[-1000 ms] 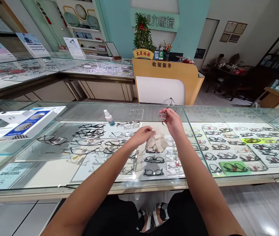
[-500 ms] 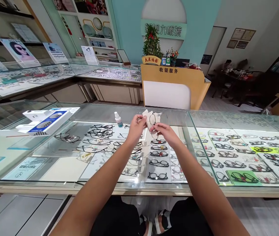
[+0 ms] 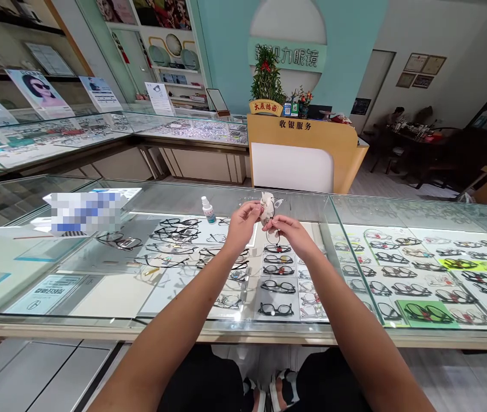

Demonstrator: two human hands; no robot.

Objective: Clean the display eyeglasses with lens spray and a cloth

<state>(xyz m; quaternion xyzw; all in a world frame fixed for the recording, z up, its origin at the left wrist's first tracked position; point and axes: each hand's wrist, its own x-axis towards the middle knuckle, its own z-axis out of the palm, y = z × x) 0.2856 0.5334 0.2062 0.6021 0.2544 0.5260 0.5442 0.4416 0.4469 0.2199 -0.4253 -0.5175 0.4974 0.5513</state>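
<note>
Above the glass counter (image 3: 209,194), my left hand (image 3: 245,220) pinches a crumpled whitish cloth (image 3: 266,207) against the upper lens of a pair of glasses. Those thin dark-rimmed glasses (image 3: 273,237) are held sideways, one lens above the other. My right hand (image 3: 285,227) grips them near the middle of the frame, fingers closed. Part of the glasses is hidden behind the cloth and fingers. To the left of my left hand a small white spray bottle (image 3: 208,210) with a blue-green label stands upright on the glass.
Rows of glasses (image 3: 277,286) lie under and around my arms in the display case. More frames (image 3: 177,232) lie to the left, near a partly blurred white-and-blue box (image 3: 84,213). A wooden cashier desk (image 3: 303,129) stands beyond the counter.
The cloth was spread wider behind the lens; now it is bunched around it. My left hand has moved slightly right, closer to my right hand.
</note>
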